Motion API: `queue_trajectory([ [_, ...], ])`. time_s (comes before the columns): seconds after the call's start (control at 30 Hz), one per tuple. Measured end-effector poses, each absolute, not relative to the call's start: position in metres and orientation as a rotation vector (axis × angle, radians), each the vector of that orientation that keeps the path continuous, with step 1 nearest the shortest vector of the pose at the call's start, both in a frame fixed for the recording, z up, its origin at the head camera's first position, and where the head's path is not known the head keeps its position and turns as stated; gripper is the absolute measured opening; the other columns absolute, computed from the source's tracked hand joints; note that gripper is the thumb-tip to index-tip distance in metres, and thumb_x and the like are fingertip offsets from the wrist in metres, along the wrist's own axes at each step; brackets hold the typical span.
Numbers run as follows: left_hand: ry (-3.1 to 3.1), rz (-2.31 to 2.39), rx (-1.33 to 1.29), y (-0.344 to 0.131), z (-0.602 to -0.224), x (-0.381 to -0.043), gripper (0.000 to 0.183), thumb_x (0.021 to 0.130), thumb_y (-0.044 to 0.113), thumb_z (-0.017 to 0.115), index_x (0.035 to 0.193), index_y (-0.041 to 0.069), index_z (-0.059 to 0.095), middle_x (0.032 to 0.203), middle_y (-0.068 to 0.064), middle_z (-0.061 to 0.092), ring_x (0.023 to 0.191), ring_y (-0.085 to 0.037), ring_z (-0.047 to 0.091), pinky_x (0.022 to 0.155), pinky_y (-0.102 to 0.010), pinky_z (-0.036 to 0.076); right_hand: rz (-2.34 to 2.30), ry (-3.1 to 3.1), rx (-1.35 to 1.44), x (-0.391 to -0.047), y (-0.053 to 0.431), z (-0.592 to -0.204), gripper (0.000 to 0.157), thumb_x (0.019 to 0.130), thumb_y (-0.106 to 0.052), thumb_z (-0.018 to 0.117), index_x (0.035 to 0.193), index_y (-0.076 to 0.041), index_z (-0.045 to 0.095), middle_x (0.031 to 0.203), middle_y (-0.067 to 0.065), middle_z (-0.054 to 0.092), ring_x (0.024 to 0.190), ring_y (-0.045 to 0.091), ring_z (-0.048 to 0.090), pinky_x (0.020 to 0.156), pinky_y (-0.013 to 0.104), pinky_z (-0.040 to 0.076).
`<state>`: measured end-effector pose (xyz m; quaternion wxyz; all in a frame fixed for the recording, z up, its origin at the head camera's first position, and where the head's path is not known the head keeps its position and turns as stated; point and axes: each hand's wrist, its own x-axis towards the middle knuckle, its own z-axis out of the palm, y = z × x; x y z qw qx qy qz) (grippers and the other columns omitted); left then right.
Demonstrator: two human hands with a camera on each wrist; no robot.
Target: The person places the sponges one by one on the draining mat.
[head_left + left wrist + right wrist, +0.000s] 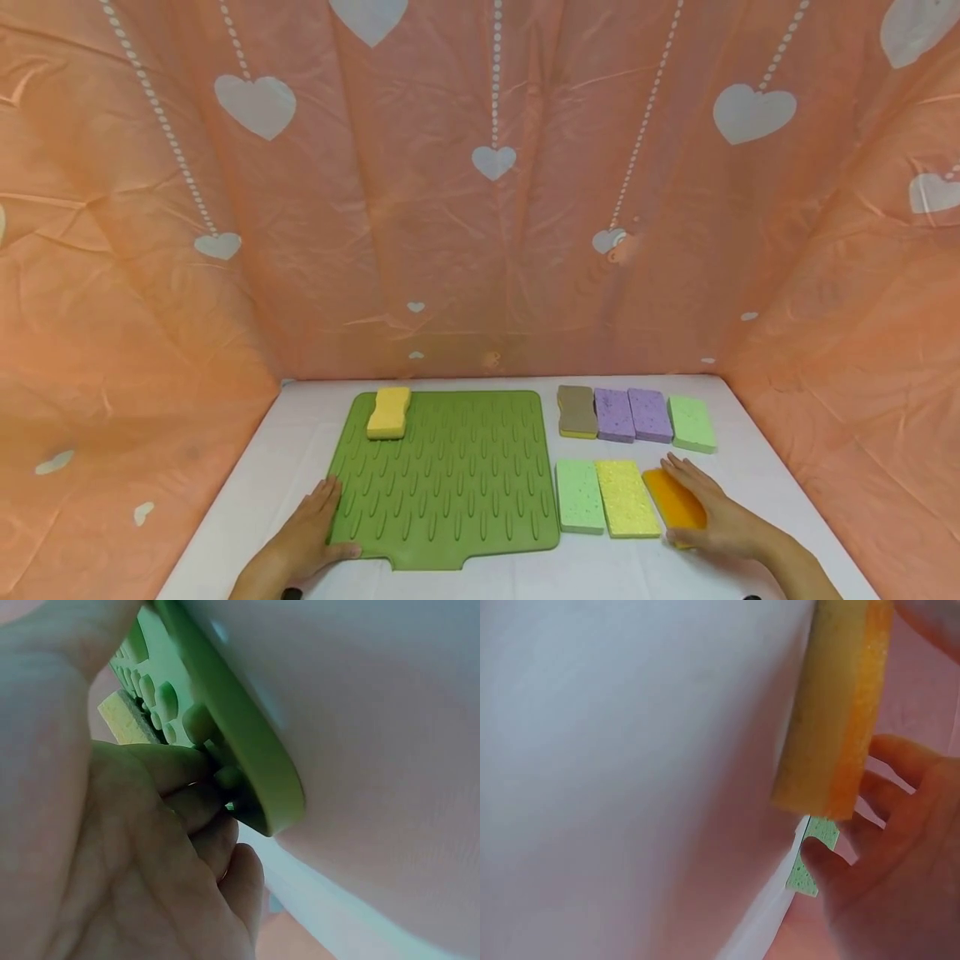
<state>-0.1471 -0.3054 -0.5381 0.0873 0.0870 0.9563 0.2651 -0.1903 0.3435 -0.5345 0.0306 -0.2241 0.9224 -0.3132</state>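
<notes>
My left hand (303, 529) rests at the left edge of a green ridged mat (450, 492), its thumb by the near corner. In the left wrist view, the fingers (202, 802) touch the mat's rim (247, 742). My right hand (716, 517) spans an orange sponge (675, 500) on the right, thumb at its near end and fingers at its far end. The right wrist view shows the sponge's pale and orange layers (832, 712) beside the curled fingers (885, 802). A yellow notched sponge (390, 412) lies on the mat's far left corner.
Right of the mat, a back row holds a grey-topped sponge (577, 410), two purple sponges (615, 414) and a green sponge (692, 422). In front lie another green sponge (579, 496) and a yellow sponge (627, 498). An orange heart-patterned curtain (495, 250) surrounds the white table (270, 450).
</notes>
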Motion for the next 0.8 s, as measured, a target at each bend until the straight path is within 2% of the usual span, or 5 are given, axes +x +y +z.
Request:
queue_trajectory([
  [0.17,2.858,0.728,0.253,-0.304,-0.533,-0.148,0.122,0.082,0.046,0.091,0.155,-0.027,0.025,0.164,-0.047,0.019,0.154,-0.063,0.017,0.126,-0.072,0.015,-0.977,2.785,-0.644,-0.187,0.348,-0.533,0.108,0.084,-0.036,0.090,0.167,-0.002,0.031,0.173,0.030,0.024,0.149,-0.021,-0.002,0.112,0.085,0.023],
  [0.23,2.849,0.758,0.237,-0.305,-0.535,-0.148,0.125,0.081,0.049,0.090,0.156,-0.026,0.024,0.165,-0.046,0.018,0.155,-0.062,0.014,0.133,-0.054,0.003,-0.980,2.749,-0.624,-0.186,0.349,-0.531,0.111,0.084,-0.035,0.090,0.169,-0.002,0.027,0.174,0.030,0.020,0.138,-0.032,-0.006,0.112,0.085,0.021],
  [0.4,2.850,0.794,0.227,-0.306,-0.538,-0.148,0.127,0.080,0.052,0.089,0.157,-0.025,0.023,0.167,-0.044,0.017,0.156,-0.061,0.012,0.130,-0.033,-0.009,-0.993,2.661,-0.602,-0.186,0.351,-0.527,0.115,0.084,-0.030,0.090,0.169,0.002,0.020,0.174,0.034,0.011,0.165,0.020,0.001,0.113,0.085,0.016],
  [0.57,2.885,0.692,0.254,-0.300,-0.528,-0.145,0.118,0.083,0.041,0.091,0.154,-0.027,0.025,0.164,-0.047,0.021,0.154,-0.063,0.018,0.125,-0.072,0.018,-1.000,2.594,-0.583,-0.187,0.350,-0.524,0.115,0.084,-0.024,0.089,0.167,0.008,0.016,0.172,0.039,0.004,0.152,0.070,0.010,0.115,0.082,0.010],
  [0.8,2.881,0.700,0.234,-0.298,-0.529,-0.145,0.119,0.082,0.040,0.092,0.154,-0.027,0.025,0.164,-0.047,0.020,0.154,-0.062,0.018,0.125,-0.072,0.019,-1.003,2.616,-0.564,-0.185,0.352,-0.529,0.116,0.085,-0.028,0.091,0.169,0.003,0.017,0.175,0.033,0.005,0.164,0.018,0.000,0.123,0.028,0.005],
])
